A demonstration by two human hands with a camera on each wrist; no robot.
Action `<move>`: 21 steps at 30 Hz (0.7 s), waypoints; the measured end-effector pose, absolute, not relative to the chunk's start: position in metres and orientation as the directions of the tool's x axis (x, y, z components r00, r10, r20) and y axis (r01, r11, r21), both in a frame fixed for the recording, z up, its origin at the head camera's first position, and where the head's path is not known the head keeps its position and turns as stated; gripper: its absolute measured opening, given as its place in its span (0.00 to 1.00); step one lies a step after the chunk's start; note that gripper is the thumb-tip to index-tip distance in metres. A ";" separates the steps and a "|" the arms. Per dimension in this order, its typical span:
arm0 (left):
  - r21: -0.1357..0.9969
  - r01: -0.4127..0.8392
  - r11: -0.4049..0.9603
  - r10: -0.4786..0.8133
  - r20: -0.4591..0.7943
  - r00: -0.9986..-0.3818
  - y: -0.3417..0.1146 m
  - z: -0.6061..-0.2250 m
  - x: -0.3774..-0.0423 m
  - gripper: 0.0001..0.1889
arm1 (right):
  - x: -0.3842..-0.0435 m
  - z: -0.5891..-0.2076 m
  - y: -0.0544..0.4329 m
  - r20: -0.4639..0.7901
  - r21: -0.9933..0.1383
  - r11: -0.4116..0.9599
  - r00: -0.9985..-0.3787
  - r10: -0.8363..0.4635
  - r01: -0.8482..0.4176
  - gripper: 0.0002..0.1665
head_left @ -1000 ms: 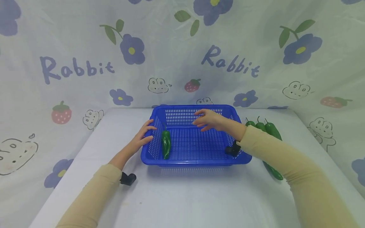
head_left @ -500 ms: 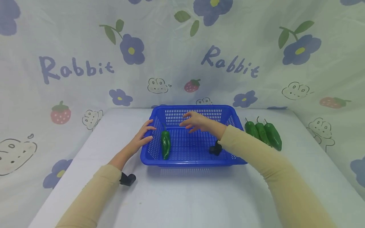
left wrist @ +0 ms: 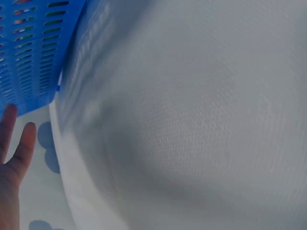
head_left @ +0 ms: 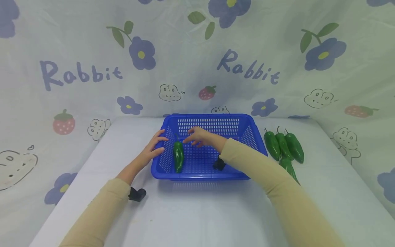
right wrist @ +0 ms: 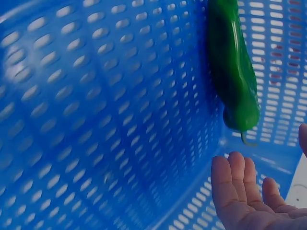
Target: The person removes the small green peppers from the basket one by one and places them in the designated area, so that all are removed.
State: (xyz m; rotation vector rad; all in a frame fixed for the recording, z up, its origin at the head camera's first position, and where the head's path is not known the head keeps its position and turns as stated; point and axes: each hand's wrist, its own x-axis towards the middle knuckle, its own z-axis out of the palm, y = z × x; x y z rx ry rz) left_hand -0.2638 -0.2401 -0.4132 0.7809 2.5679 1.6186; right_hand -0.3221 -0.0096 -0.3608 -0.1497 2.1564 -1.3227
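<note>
A blue plastic basket [head_left: 213, 176] with slotted walls stands on the white table. One glossy green pepper [head_left: 178, 157] lies inside along its left wall, stem toward the back. My right hand [head_left: 200, 136] hovers within the basket, just right of the pepper's stem end, holding nothing. In the right wrist view its fingers [right wrist: 237, 175] reach out, apart from the pepper [right wrist: 235, 72] and its stem. Fingers spread, my left hand [head_left: 152, 145] rests at the basket's left rim. The left wrist view shows some of those fingers [left wrist: 21, 153] beside the basket's outer wall [left wrist: 38, 52].
Several green peppers [head_left: 294, 147] lie on the table to the right of the basket, the nearest one partly behind my right sleeve [head_left: 265, 175]. A printed cloth [head_left: 185, 51] hangs behind the table. Each wrist carries a black camera mount [head_left: 137, 194].
My right hand has moved left and slightly nearer inside the basket, closer to the pepper there. The right sleeve has uncovered more of the peppers outside. My left hand has stayed at the rim.
</note>
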 end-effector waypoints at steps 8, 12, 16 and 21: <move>0.850 0.414 0.327 0.427 0.258 -0.867 -0.241 -0.415 -0.265 0.19 | -0.318 -0.377 -0.028 -0.452 -0.820 0.536 -0.802 -0.391 0.201 0.39; 0.841 0.428 0.330 0.426 0.272 -0.863 -0.243 -0.415 -0.266 0.19 | -0.316 -0.381 -0.032 -0.466 -0.802 0.565 -0.794 -0.390 0.193 0.39; 0.837 0.426 0.342 0.426 0.267 -0.865 -0.243 -0.414 -0.267 0.19 | -0.316 -0.383 -0.033 -0.490 -0.777 0.602 -0.775 -0.399 0.182 0.41; 0.834 0.432 0.343 0.429 0.270 -0.862 -0.243 -0.415 -0.267 0.19 | -0.314 -0.388 -0.036 -0.495 -0.769 0.618 -0.766 -0.411 0.166 0.42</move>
